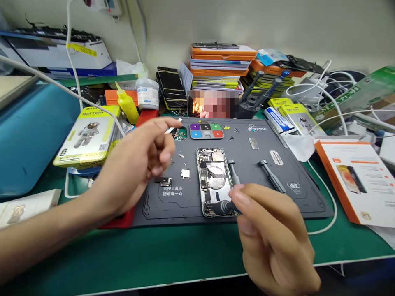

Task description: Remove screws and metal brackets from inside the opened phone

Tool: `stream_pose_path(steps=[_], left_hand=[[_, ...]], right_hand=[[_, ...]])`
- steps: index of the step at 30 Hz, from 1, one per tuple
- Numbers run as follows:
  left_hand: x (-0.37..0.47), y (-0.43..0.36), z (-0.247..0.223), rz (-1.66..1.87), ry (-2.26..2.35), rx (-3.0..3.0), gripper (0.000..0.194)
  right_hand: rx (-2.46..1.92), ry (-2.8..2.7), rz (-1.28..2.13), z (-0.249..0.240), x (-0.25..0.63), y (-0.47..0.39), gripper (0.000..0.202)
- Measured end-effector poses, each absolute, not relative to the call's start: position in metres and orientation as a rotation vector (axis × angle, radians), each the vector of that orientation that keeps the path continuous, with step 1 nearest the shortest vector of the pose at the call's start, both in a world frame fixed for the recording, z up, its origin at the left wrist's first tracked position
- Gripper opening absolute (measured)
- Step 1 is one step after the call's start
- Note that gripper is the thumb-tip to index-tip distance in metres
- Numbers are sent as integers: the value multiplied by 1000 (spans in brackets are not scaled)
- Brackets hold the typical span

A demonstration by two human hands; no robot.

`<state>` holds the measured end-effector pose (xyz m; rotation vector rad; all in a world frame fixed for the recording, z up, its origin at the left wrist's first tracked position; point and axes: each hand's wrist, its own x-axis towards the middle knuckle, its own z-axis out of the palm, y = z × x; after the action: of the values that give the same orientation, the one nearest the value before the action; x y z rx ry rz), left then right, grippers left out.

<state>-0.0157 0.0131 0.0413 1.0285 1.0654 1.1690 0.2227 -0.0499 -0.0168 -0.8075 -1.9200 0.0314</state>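
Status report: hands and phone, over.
Left hand beside thin white strip. Right hand at dark ridged tool. Opened pale-framed phone on rectangular grey mat, lower end partly covered by tool.

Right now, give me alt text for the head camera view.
An opened phone lies on a gray mat between a raised left hand and right hand. Screwdrivers and loose parts lie nearby; stacked boxes stand behind.

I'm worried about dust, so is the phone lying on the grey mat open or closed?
Open. The phone has no cover over it, so its dark circuit board shows.
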Motion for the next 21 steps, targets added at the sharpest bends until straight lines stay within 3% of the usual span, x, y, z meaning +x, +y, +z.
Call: stream_pose_path(steps=[3,10,15,21], left_hand=[[-23,25,49,1198,1107,1372,14],[-29,24,18,768,1281,2353,20],[-29,22,5,784,1176,2683,22],[-25,22,7,711,1060,2873,24]], right_hand=[[-701,-1891,105,-16,222,-49,73],[-616,-1887,215,-13,221,-50,73],[-662,-1922,242,-9,220,-48,60],[-659,-1934,178,-13,220,-49,58]])
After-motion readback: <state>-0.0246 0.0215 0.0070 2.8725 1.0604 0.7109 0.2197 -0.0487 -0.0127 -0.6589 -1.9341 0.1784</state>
